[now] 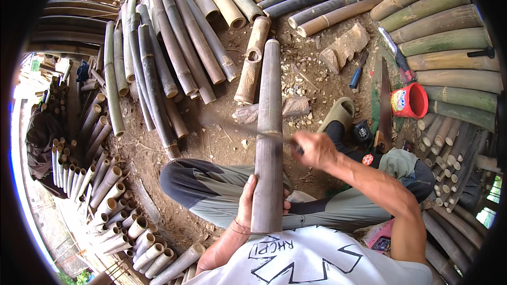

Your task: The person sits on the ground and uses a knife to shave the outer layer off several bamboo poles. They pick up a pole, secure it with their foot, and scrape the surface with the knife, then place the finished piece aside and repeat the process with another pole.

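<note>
I sit on the ground with a long grey-brown bamboo section (pixel 269 126) running from my lap out over a wooden block. My left hand (pixel 247 200) grips the near end of the bamboo from the left side. My right hand (pixel 315 150) is closed on the handle of a long blade (pixel 232 125). The blade is motion-blurred and lies across the bamboo at about its middle, where a pale ring (pixel 270 134) shows on the surface.
Long bamboo poles (pixel 174 47) lie stacked on the far side and to the right (pixel 449 42). Several short cut tubes (pixel 105 190) are heaped at the left. A red cup (pixel 410 101), a saw (pixel 384 100), a blue-handled tool (pixel 356 76) and a wood chunk (pixel 346 46) lie on the chip-strewn dirt.
</note>
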A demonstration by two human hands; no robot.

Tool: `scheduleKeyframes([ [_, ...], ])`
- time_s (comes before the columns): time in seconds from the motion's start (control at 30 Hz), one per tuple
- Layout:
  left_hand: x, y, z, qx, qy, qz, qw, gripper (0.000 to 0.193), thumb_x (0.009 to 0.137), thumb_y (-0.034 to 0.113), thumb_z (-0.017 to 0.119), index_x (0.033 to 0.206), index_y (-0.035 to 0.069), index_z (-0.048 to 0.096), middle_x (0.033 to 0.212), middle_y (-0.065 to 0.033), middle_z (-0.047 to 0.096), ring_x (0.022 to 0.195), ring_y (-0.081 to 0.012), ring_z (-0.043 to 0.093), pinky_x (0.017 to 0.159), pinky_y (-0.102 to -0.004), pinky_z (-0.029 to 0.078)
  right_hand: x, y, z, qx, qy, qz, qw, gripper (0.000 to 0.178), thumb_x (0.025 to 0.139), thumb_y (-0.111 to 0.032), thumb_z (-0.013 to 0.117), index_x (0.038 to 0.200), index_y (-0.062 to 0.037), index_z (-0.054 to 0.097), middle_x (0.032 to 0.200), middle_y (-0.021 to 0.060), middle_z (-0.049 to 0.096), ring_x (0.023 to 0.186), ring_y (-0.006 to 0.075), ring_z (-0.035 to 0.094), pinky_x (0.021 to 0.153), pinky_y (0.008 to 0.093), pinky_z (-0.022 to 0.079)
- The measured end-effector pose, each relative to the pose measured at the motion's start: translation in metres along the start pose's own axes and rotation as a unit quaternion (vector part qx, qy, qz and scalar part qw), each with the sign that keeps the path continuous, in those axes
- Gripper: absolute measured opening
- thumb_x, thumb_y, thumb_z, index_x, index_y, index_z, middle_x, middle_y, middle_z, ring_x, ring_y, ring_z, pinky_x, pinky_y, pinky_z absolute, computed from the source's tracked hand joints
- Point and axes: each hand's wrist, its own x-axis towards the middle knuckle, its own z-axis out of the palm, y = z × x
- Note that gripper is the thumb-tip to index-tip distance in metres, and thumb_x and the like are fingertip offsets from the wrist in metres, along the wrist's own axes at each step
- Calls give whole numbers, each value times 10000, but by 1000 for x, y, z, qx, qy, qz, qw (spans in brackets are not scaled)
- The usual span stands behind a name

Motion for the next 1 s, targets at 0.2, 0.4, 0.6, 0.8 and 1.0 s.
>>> scheduleKeyframes([
  [0.2, 2, 4, 10, 34, -13, 8, 999, 797, 951, 646, 454, 1393, -17, 459, 1154, -248, 632, 962, -398, 687, 829, -512, 603, 9, 24, 0, -38, -41, 160, 985, 199, 834, -163, 731, 831, -57, 563, 698, 141, 646, 559, 266, 668, 498, 383, 550],
  [0.4, 3, 2, 9, 44, -2, -3, 999, 802, 911, 647, 470, 1363, -15, 498, 1061, -211, 680, 895, -318, 704, 770, -451, 606, -6, 2, 1, -28, 34, -87, 995, 244, 821, -207, 747, 812, -75, 542, 685, 65, 598, 574, 215, 648, 449, 355, 543],
  [0.6, 3, 2, 10, 80, 37, 19, 996, 811, 924, 709, 445, 1340, 17, 520, 1023, -178, 680, 804, -288, 711, 670, -415, 607, -3, -37, -19, 76, -11, -142, 987, 233, 790, -163, 747, 968, -60, 636, 738, 82, 623, 622, 260, 669, 523, 387, 569],
  [0.8, -2, -2, 6, 108, 70, 29, 991, 835, 924, 732, 447, 1340, 12, 516, 1048, -191, 662, 821, -304, 709, 676, -437, 611, 8, 6, -28, -43, -125, 67, 989, 193, 790, -158, 711, 890, -71, 572, 770, 95, 619, 652, 284, 671, 534, 393, 566],
  [1.0, -3, -8, -1, 121, 106, 14, 987, 846, 917, 733, 474, 1339, 1, 514, 1097, -192, 658, 871, -338, 711, 735, -460, 618, 18, 5, -27, -175, -159, 138, 962, 213, 854, -195, 685, 915, -41, 550, 741, 109, 628, 622, 263, 674, 502, 401, 572],
])
